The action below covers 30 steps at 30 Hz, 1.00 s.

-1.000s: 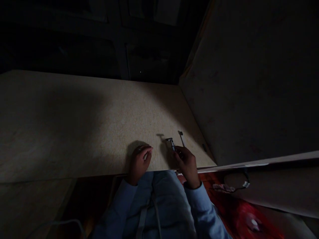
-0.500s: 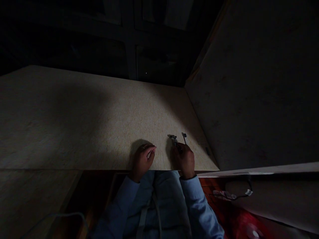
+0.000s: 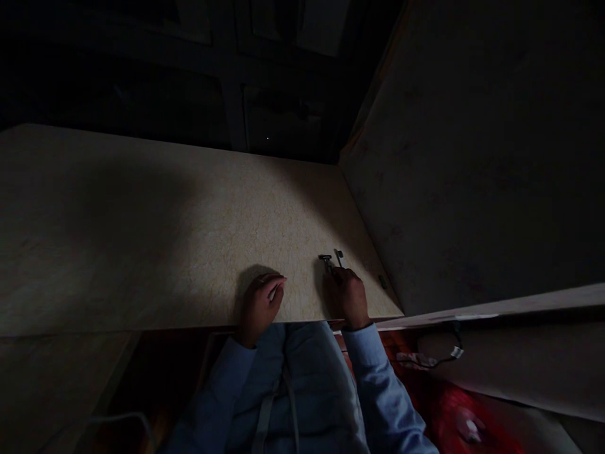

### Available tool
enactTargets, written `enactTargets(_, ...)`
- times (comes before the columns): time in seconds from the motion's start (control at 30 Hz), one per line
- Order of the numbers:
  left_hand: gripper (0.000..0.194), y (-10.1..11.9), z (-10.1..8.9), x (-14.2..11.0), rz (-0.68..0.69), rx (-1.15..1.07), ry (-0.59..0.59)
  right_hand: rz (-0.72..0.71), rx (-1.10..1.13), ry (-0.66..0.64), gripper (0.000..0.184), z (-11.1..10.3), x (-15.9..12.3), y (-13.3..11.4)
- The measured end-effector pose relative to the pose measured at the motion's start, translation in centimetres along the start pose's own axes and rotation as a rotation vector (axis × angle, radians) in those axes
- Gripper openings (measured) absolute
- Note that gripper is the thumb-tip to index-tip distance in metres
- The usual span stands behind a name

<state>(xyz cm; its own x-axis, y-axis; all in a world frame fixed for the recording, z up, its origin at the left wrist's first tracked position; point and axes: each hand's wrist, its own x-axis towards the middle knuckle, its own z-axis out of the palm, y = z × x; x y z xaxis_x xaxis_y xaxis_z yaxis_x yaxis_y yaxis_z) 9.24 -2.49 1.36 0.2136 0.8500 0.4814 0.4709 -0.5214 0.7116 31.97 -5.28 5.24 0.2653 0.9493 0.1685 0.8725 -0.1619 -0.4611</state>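
Note:
My right hand (image 3: 350, 295) is closed around the handle of a razor (image 3: 326, 260) near the front edge of the table. The razor's dark head points away from me, and my fingers hide most of the handle. Just right of it lies a thin stick with a small dark head (image 3: 339, 256), perhaps a toothbrush; my hand covers its lower end. My left hand (image 3: 261, 304) rests on the tabletop to the left, fingers curled in and thumb tip meeting them, with nothing visible inside.
The pale speckled table (image 3: 246, 208) meets an upright panel (image 3: 463, 189) on its right. A small dark piece (image 3: 382, 282) lies beside that panel. Below on the right are a cable (image 3: 442, 361) and a red item (image 3: 454, 410). The room is dim.
The razor and my right hand have shifted right over the table, closer to the thin stick, and the hand covers more of both. My left hand stays put; the whole view has turned slightly right.

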Motion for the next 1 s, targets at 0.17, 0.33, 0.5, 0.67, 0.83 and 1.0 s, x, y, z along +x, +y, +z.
enactTargets(0.17, 0.019, 0.2, -0.1, 0.2, -0.01, -0.003, -0.009, -0.052, 0.051, -0.017, 0.03, -0.7, -0.1, 0.5)
enactTargets(0.33, 0.019, 0.3, -0.2, 0.2, -0.012, -0.02, -0.002, -0.029, 0.112, 0.032, 0.033, -2.2, 0.2, 3.3)
enactTargets(0.5, 0.019, 0.2, -0.1, 0.2, -0.017, -0.009, 0.004, 0.096, 0.008, 0.098, 0.035, -4.5, 1.0, 7.8)
enactTargets(0.67, 0.019, 0.1, -0.1, 0.2, -0.026, -0.013, -0.009, 0.189, -0.149, 0.028, 0.035, -5.4, 1.6, 10.0)
enactTargets(0.83, 0.018, 0.0, -0.1, 0.2, -0.039, -0.028, 0.001, 0.166, -0.205, -0.043, 0.029, -4.7, 2.5, 9.1)
enactTargets(1.0, 0.018, -0.1, -0.1, 0.2, -0.033, -0.032, 0.006, 0.162, -0.222, -0.082, 0.025, -4.5, 3.3, 8.4)
